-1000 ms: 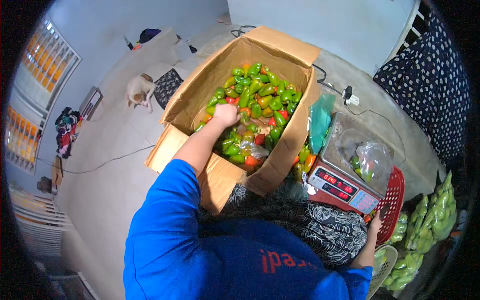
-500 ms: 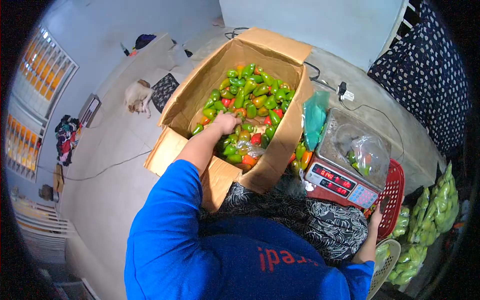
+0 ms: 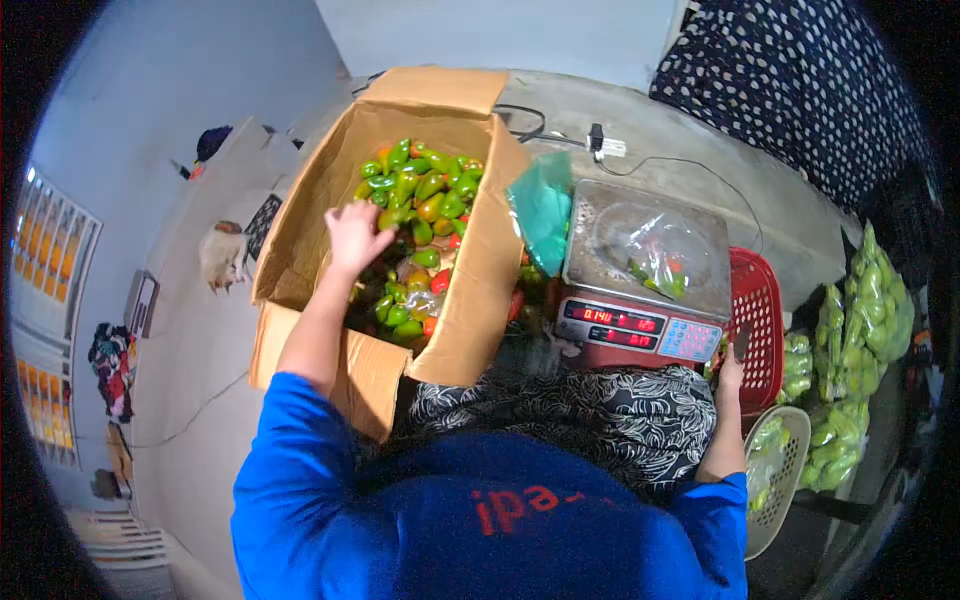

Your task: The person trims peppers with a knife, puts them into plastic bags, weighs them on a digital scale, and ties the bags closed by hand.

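My left hand (image 3: 354,238) is inside the cardboard box (image 3: 478,290), just above a heap of green, red and orange peppers (image 3: 420,190). Its fingers and thumb are apart, with nothing visible between them. Down at the right, beside the scale and the red basket, my right hand (image 3: 732,374) is closed around a dark, narrow, blade-like thing (image 3: 742,341). A digital scale (image 3: 640,325) with lit red numbers stands between the box and that basket. On its metal plate lies a clear plastic bag (image 3: 660,255) with a few peppers inside.
A teal plastic bag (image 3: 545,215) lies between box and scale. The red basket (image 3: 765,320) and a cream basket (image 3: 790,470) are at the right, near bagged green produce (image 3: 870,310). A power cord (image 3: 700,165) runs behind the scale. A dog (image 3: 222,255) lies on the floor at left.
My view has turned, so box and scale appear further left. My left hand has lifted off the peppers toward the box's left side, its fingers opening. The right hand keeps its hold.
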### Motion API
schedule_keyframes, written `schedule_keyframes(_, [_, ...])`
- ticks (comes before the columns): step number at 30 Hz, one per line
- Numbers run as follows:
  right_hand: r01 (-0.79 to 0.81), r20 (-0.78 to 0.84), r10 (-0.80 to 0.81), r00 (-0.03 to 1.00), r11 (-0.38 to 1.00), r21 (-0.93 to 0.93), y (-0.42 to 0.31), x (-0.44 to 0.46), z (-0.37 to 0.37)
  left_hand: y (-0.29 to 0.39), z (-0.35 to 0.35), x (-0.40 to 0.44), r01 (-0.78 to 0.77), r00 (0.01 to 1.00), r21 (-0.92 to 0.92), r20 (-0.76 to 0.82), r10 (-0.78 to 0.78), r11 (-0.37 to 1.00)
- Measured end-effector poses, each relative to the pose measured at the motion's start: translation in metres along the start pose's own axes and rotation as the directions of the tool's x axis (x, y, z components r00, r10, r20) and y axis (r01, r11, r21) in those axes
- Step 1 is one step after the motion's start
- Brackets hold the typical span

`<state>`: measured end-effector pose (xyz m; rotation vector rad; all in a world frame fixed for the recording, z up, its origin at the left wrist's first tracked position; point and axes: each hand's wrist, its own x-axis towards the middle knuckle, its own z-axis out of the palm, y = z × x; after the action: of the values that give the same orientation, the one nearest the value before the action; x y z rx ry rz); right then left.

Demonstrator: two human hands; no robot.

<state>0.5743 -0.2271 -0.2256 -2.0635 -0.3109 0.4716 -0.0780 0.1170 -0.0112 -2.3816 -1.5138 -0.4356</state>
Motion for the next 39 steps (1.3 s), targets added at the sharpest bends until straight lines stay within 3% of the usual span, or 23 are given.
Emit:
schedule_keyframes(1, [0.017, -0.057, -0.02, 0.998, 0.998, -0.056, 0.003, 0.004, 0.005, 0.009, -0.02, 0.012, 0.063, 0.987, -0.133, -0.14, -0.082, 0.989])
schedule_keyframes(4, [0.049, -0.077, -0.061, 0.995, 0.987, -0.152, 0.015, 0.02, 0.008, 0.086, -0.072, 0.041, -0.226, 0.938, -0.435, -0.339, 0.074, 0.872])
schedule_keyframes(5, [-0.032, -0.046, 0.023, 0.999, 0.976, -0.215, -0.019, -0.002, 0.005, 0.117, -0.081, 0.048, -0.317, 0.944, -0.489, -0.242, 0.223, 0.813])
schedule_keyframes(6, [-0.041, -0.013, 0.039, 0.999, 0.958, -0.283, -0.013, 0.006, 0.004, 0.155, -0.094, 0.051, -0.382, 0.923, -0.416, -0.121, 0.366, 0.825])
schedule_keyframes(7, [-0.045, 0.02, 0.055, 0.998, 0.936, -0.349, -0.01, 0.012, 0.003, 0.184, -0.078, 0.052, -0.451, 0.89, -0.374, -0.114, 0.442, 0.811])
schedule_keyframes(9, [-0.071, 0.021, 0.077, 0.997, 0.978, -0.196, -0.022, -0.003, 0.004, 0.24, -0.055, 0.057, -0.46, 0.837, -0.241, 0.205, 0.508, 0.854])
schedule_keyframes(10, [-0.068, 0.034, 0.074, 0.997, 0.988, -0.139, -0.031, -0.014, 0.002, 0.258, -0.026, 0.058, -0.492, 0.818, -0.312, 0.151, 0.554, 0.812])
schedule_keyframes(12, [0.047, 0.003, -0.046, 0.999, 0.998, -0.034, -0.041, -0.036, 0.0, 0.281, 0.013, 0.058, -0.504, 0.784, -0.284, 0.247, 0.57, 0.816])
schedule_keyframes(13, [0.017, 0.044, -0.016, 0.999, 0.999, -0.029, -0.04, -0.037, -0.003, 0.289, 0.022, 0.06, -0.512, 0.763, -0.258, 0.3, 0.572, 0.819])
schedule_keyframes(17, [0.198, -0.136, -0.198, 0.971, 0.98, -0.017, -0.001, -0.009, -0.003, 0.288, 0.024, 0.063, -0.335, 0.851, -0.383, 0.269, 0.451, 0.861])
schedule_keyframes(19, [0.399, -0.386, -0.408, 0.827, 0.911, -0.106, -0.056, -0.043, -0.008, 0.277, -0.024, 0.071, -0.194, 0.87, -0.391, 0.355, 0.342, 0.9])
schedule_keyframes(22, [0.526, -0.571, -0.56, 0.6, 0.814, -0.247, -0.121, -0.065, -0.021, 0.243, -0.039, 0.084, 0.038, 0.983, -0.694, 0.157, 0.099, 0.719])
schedule_keyframes(23, [0.571, -0.558, -0.585, 0.589, 0.79, -0.225, -0.154, -0.086, -0.026, 0.23, -0.034, 0.089, 0.077, 0.996, -0.788, 0.092, -0.007, 0.611])
schedule_keyframes(25, [0.679, -0.441, -0.676, 0.59, 0.711, -0.181, -0.185, -0.113, -0.038, 0.201, -0.008, 0.1, 0.038, 0.992, -0.929, -0.009, -0.124, 0.369])
schedule_keyframes(26, [0.769, -0.338, -0.809, 0.481, 0.574, -0.28, -0.198, -0.127, -0.045, 0.191, 0.011, 0.104, 0.045, 0.979, -0.992, 0.019, -0.204, 0.121])
schedule_keyframes(27, [0.823, -0.241, -0.846, 0.476, 0.525, -0.218, -0.211, -0.142, -0.051, 0.184, 0.006, 0.103, 0.105, 0.966, -0.994, 0.106, -0.235, -0.016])
schedule_keyframes(29, [0.86, 0.172, -0.844, 0.508, 0.509, -0.04, -0.241, -0.176, -0.065, 0.176, 0.013, 0.105, 0.011, 0.972, -1.0, 0.018, -0.236, -0.029])
schedule_keyframes(30, [0.822, 0.442, -0.732, 0.518, 0.57, -0.02, -0.255, -0.191, -0.072, 0.177, 0.01, 0.103, 0.029, 0.975, -0.999, 0.036, -0.218, -0.033])
schedule_keyframes(32, [0.852, 0.74, -0.585, 0.333, 0.522, 0.029, -0.266, -0.209, -0.066, 0.182, 0.001, 0.098, 0.065, 0.981, -0.997, 0.071, -0.181, -0.043])
schedule_keyframes(35, [0.971, 0.863, -0.479, 0.158, 0.236, -0.047, -0.243, -0.232, -0.026, 0.189, 0.009, 0.098, 0.068, 0.989, -0.996, 0.075, -0.13, -0.057])
schedule_keyframes(36, [0.981, 0.911, -0.387, 0.141, 0.178, -0.077, -0.238, -0.238, -0.008, 0.197, 0.01, 0.096, 0.02, 0.991, -0.999, 0.013, -0.137, 0.049])
schedule_keyframes(37, [0.988, 0.926, -0.353, 0.135, 0.119, -0.099, -0.222, -0.238, 0.015, 0.201, 0.005, 0.091, 0.08, 0.995, -0.982, 0.068, -0.074, 0.174])
schedule_keyframes(39, [0.99, 0.897, -0.431, 0.099, 0.134, -0.045, -0.184, -0.229, 0.06, 0.213, 0.01, 0.084, 0.146, 0.978, -0.921, 0.189, 0.087, 0.362])
